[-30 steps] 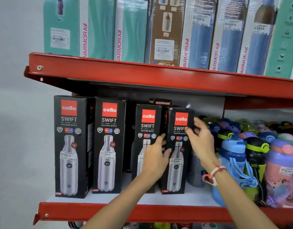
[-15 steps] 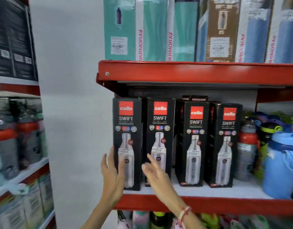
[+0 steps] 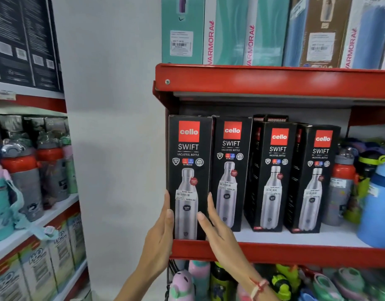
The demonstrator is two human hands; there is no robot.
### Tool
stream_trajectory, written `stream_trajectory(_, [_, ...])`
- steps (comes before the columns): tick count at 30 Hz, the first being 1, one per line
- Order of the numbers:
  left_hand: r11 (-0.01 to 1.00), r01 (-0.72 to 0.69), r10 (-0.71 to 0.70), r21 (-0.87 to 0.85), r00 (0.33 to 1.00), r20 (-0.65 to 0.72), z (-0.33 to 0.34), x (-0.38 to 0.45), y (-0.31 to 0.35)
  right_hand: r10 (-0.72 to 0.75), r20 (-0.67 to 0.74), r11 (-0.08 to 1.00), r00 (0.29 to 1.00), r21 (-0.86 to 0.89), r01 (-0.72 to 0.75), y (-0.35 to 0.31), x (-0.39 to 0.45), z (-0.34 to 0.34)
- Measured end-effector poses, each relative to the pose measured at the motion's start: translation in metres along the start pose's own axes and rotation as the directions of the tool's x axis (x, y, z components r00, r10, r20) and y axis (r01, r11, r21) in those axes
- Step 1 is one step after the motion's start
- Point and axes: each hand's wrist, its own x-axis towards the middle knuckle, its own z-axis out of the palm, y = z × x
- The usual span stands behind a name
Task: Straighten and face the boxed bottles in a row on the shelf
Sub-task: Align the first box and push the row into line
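Observation:
Several black Cello Swift bottle boxes stand in a row on the red shelf (image 3: 295, 254). The leftmost box (image 3: 188, 161) sits at the shelf's front edge, facing me. My left hand (image 3: 160, 233) presses flat on its left side and my right hand (image 3: 217, 227) on its right side, clasping its lower half. The second box (image 3: 231, 170) stands just behind and to its right, touching it. The third box (image 3: 274, 177) and the fourth box (image 3: 315, 181) stand farther back, turned slightly so their left sides show.
Loose bottles (image 3: 343, 187) crowd the shelf to the right of the boxes. The shelf above (image 3: 274, 80) carries tall Varmora boxes (image 3: 226, 29). A white wall lies to the left, then another rack with bottles (image 3: 24, 170). More bottles fill the shelf below.
My hands left the two right boxes, moved left, and closed on both sides of the leftmost box, which now stands forward at the shelf edge. The view swung left and came closer.

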Motion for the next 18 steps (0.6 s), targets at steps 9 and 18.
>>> stream_trajectory(9, [0.942, -0.224, 0.304, 0.249, 0.886, -0.351, 0.039, -0.008, 0.019, -0.037, -0.289, 0.996, 0.957, 0.063, 0.057, 0.010, 0.000, -0.036])
stream_trajectory(18, [0.987, 0.100, -0.101, -0.122, 0.995, 0.001, 0.140, 0.015, 0.042, 0.084, -0.222, 0.994, 0.972, 0.089, -0.065, 0.035, 0.017, -0.083])
